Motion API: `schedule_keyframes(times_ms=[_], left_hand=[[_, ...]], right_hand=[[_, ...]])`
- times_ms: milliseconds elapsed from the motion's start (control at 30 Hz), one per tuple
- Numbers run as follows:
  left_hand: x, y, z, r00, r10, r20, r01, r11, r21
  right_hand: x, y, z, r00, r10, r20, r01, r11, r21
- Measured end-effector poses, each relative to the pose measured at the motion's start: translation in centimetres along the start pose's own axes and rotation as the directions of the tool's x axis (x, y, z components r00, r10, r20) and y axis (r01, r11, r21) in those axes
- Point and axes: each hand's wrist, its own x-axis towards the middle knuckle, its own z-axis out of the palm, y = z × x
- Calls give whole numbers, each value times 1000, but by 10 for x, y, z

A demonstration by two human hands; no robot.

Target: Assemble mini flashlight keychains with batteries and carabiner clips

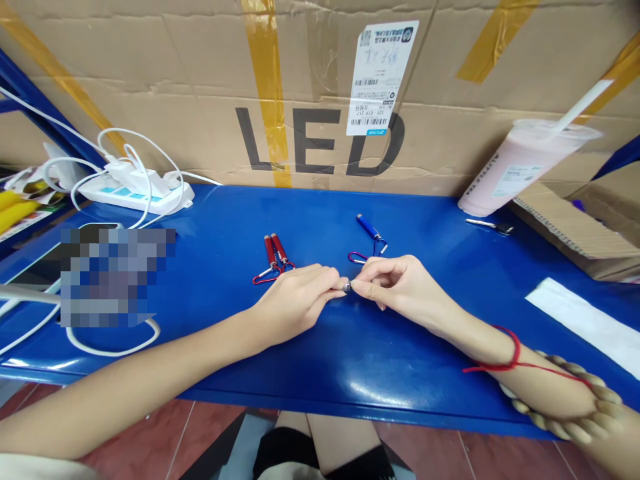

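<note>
Over the middle of the blue table, my left hand [303, 297] is closed, with a small silvery metal piece [346, 287] poking out between thumb and fingers. The rest of that piece is hidden in the hand. My right hand [395, 287] pinches at the tip of the piece; whatever lies between its thumb and forefinger is too small to make out. Just beyond the left hand lie two red pen-like metal tubes [276, 249] with a red carabiner clip [265, 275]. A blue tube [369, 227] with carabiner clips [358, 257] lies beyond the right hand.
A large cardboard box [200, 133] marked LED stands behind the blue table [320, 373]. To the left are a white power strip [165, 199] with cables and a blurred-out patch. A pink drink cup [520, 167], an opened carton [565, 233] and a white paper strip [580, 320] stand right.
</note>
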Motion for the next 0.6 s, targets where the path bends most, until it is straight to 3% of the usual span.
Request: schedule_keyframes(times_ms=[200, 400, 500, 600], left_hand=[[3, 1, -2, 997, -46, 61, 47, 999, -5], [4, 0, -1, 998, -37, 41, 37, 999, -11], [6, 2, -1, 994, -100, 38, 102, 994, -36], [8, 5, -2, 978, -204, 34, 206, 975, -82]], right_hand=[[0, -2, -1, 996, 88, 8, -88, 995, 51], [3, 4, -1, 999, -8, 35, 8, 1000, -9], [4, 6, -2, 988, -151, -19, 147, 982, -118], [3, 5, -4, 907, -401, -127, 354, 891, -284]])
